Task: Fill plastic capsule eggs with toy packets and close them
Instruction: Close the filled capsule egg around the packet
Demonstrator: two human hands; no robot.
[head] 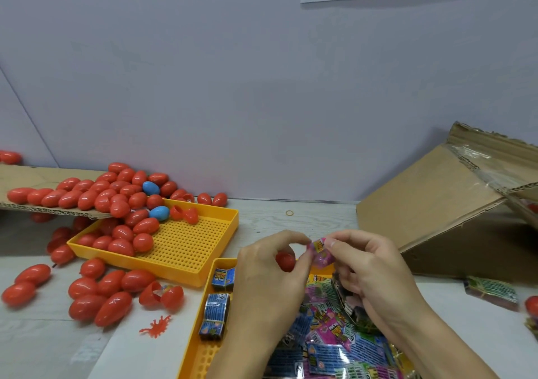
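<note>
Nearest you, loose toy packets [334, 346] fill the yellow tray [201, 332]. Your left hand [270, 279] grips a red egg half [286, 260]; your right hand [369, 265] pinches a pink packet [319, 250] — stuffing seems underway. Next, seat it fully, then snap the halves together.

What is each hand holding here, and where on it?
Left hand grips a red egg, mostly hidden behind its fingers. Right hand pinches a pink packet at its right edge with the fingertips.
</note>
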